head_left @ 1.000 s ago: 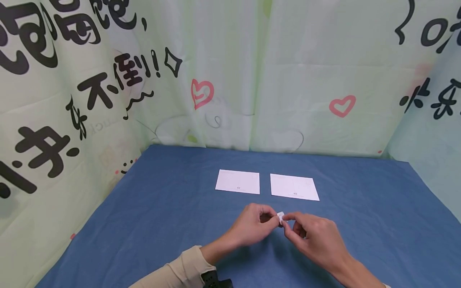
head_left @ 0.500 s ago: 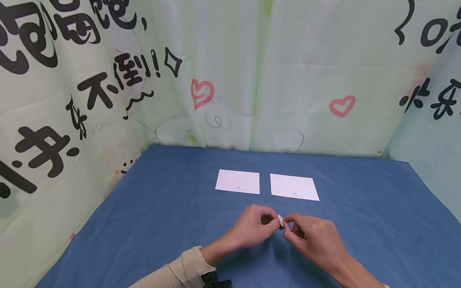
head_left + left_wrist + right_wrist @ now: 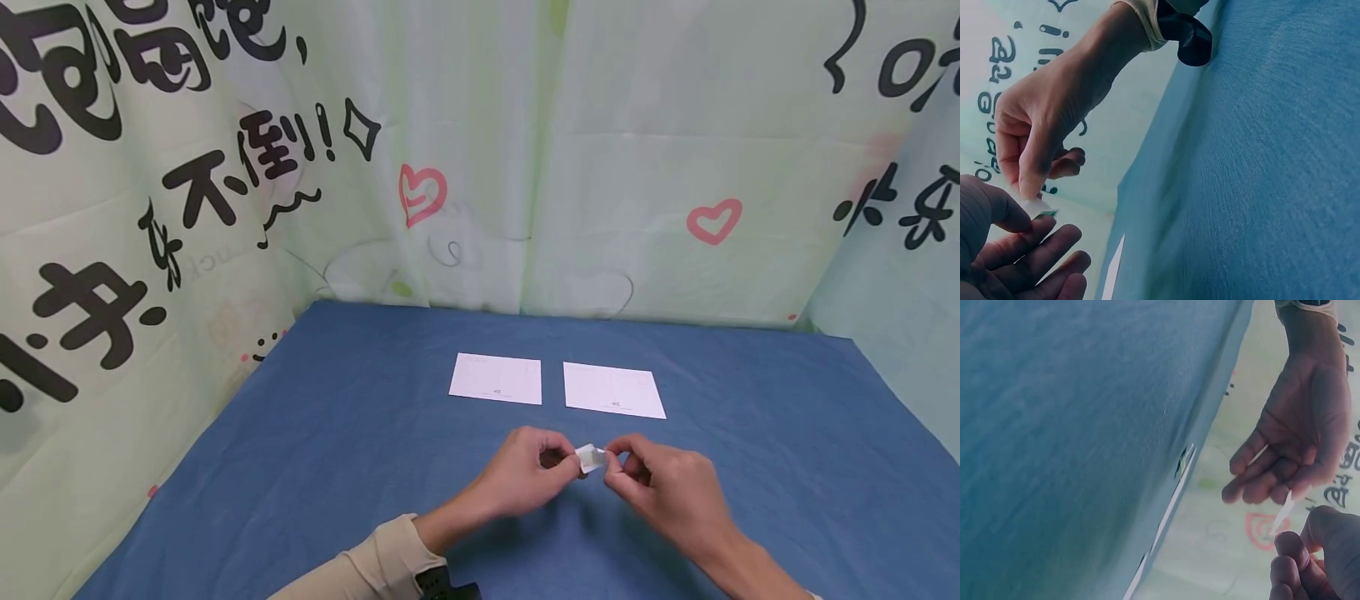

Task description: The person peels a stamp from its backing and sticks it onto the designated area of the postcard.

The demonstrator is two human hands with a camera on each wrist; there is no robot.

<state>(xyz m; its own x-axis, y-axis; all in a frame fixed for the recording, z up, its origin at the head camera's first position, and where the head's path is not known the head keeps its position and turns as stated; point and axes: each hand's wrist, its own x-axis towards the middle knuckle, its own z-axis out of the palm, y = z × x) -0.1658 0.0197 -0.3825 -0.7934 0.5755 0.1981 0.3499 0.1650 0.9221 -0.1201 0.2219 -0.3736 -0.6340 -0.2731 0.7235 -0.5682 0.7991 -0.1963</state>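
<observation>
Head view: both hands meet over the near half of a blue cloth [image 3: 337, 417], with a small white piece [image 3: 590, 457] held between them. The left hand [image 3: 525, 471] pinches the piece's left edge between thumb and forefinger; the right hand [image 3: 667, 492] pinches its right edge the same way, so the piece spans the gap between the fingertips. On the far side of the hands, two white cards lie side by side on the cloth, well apart from the fingers: a left card [image 3: 495, 379] and a right card [image 3: 615, 390], with a narrow gap between them. A pale sleeve [image 3: 375, 558] covers the left forearm. Beyond the table hangs a pale green curtain [image 3: 600, 167] with black lettering and red hearts.

Left wrist view: the piece is raised off the cloth and shows a green patch [image 3: 1047, 213] by the left fingertips. The left hand's other fingers are loosely bent and apart. A black device [image 3: 1191, 37] sits at the right wrist.

Right wrist view: the piece appears almost edge-on, a thin white sliver between the two pinches. The right hand's remaining fingers are curled inward.
</observation>
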